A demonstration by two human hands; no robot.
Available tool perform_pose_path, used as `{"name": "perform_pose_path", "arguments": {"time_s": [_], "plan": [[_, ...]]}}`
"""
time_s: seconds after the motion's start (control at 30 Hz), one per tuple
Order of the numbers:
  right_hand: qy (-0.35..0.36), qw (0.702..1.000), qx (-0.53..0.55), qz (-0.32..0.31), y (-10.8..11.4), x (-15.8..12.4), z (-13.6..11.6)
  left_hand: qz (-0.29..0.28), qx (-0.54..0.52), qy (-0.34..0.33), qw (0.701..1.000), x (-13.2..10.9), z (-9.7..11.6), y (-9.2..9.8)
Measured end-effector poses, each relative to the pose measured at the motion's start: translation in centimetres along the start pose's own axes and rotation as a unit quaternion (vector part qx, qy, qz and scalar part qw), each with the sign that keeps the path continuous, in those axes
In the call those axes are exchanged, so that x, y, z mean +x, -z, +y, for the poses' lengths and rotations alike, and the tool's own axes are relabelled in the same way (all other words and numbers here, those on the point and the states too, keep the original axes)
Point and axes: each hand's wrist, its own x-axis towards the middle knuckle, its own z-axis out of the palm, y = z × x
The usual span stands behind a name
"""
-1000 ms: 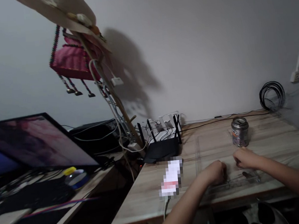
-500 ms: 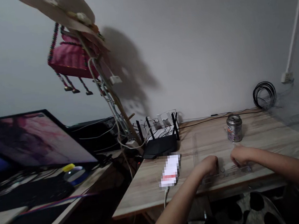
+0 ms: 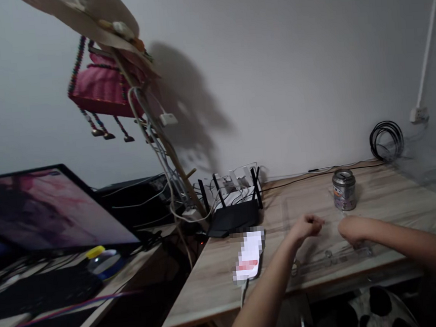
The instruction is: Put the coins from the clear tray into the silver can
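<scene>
My left hand (image 3: 307,227) hovers over the front part of the wooden desk (image 3: 210,291), its fingers loosely bent and slightly apart, with nothing visible in them. To its right, my right hand (image 3: 350,231) is bent downward with curled fingers; whatever they hold is hidden behind the hand. Beneath both hands, along the front edge, lies a clear, see-through strip (image 3: 341,257) with small clear pieces, too faint to name. A small round clear piece (image 3: 328,254) sits between the hands. Just beyond my right hand stands a silver printed can (image 3: 344,191), upright.
A phone (image 3: 249,255) with a cable lies left of my left arm. Behind it sit a black router (image 3: 235,217) and white devices with wires. Coiled black cable (image 3: 386,141) leans by the wall. A monitor (image 3: 54,208) and yellow-capped bottle (image 3: 104,264) occupy the left desk.
My left hand has risen from the desk, away from the front edge, and its fingers have loosened. My right hand has shifted slightly down and stays curled. The view has tilted a little.
</scene>
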Motion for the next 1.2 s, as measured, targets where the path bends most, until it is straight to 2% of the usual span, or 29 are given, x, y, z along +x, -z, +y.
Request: {"name": "perform_pose_path", "arguments": {"time_s": [0.07, 0.13, 0.2, 0.27, 0.4, 0.5, 0.53, 0.6, 0.67, 0.73, 0.77, 0.87, 0.93, 1.03, 1.13, 1.2], "plan": [[0.032, 0.999, 0.006, -0.025, 1.7, 0.3, 0.3, 0.020, -0.194, 0.037, 0.980, 1.7, 0.5, 0.2], [0.069, 0.996, 0.047, -0.035, 3.6, 1.2, 0.6, 0.022, -0.294, 0.075, 0.953, 3.4, 0.7, 0.4], [0.093, 0.988, 0.122, -0.018, 4.9, 2.6, 0.8, 0.014, -0.300, 0.090, 0.950, 4.9, 0.7, 0.5], [0.094, 0.977, 0.193, 0.005, 5.2, 4.3, 0.8, -0.004, -0.291, 0.108, 0.950, 6.0, 0.5, 0.6], [0.069, 0.967, 0.241, 0.049, 3.7, 7.5, 0.6, -0.078, -0.297, 0.143, 0.941, 6.6, 0.1, 1.2], [0.055, 0.955, 0.276, 0.090, 2.9, 8.7, 0.3, -0.072, -0.326, 0.133, 0.933, 6.1, 0.3, 1.8], [0.056, 0.946, 0.297, 0.115, 3.0, 8.8, 0.4, -0.065, -0.338, 0.127, 0.930, 5.9, 0.5, 2.0], [0.055, 0.922, 0.325, 0.205, 3.9, 8.5, 1.1, -0.054, -0.361, 0.111, 0.924, 5.6, 0.8, 2.3], [0.028, 0.895, 0.307, 0.322, 5.3, 7.6, 2.5, -0.050, -0.373, 0.091, 0.922, 5.2, 1.2, 2.7], [-0.051, 0.873, 0.245, 0.419, 6.7, 6.6, 4.6, -0.041, -0.369, 0.071, 0.926, 5.0, 1.5, 2.9], [-0.100, 0.868, 0.203, 0.442, 7.2, 6.2, 5.8, -0.034, -0.361, 0.067, 0.929, 4.9, 1.6, 3.1], [-0.194, 0.872, 0.105, 0.437, 8.0, 5.8, 8.6, 0.007, -0.328, 0.071, 0.942, 4.7, 1.6, 3.3], [-0.210, 0.877, 0.077, 0.425, 7.9, 6.2, 9.4, 0.034, -0.307, 0.076, 0.948, 4.6, 1.5, 3.4], [-0.225, 0.872, 0.046, 0.432, 7.6, 6.8, 9.2, 0.054, -0.287, 0.076, 0.953, 4.5, 1.3, 3.5], [-0.207, 0.851, 0.005, 0.482, 7.0, 6.9, 7.8, 0.045, -0.262, 0.073, 0.961, 4.2, 1.2, 3.6], [-0.140, 0.841, 0.008, 0.522, 6.1, 6.9, 6.2, 0.034, -0.247, 0.061, 0.966, 4.1, 1.2, 3.6]]}}
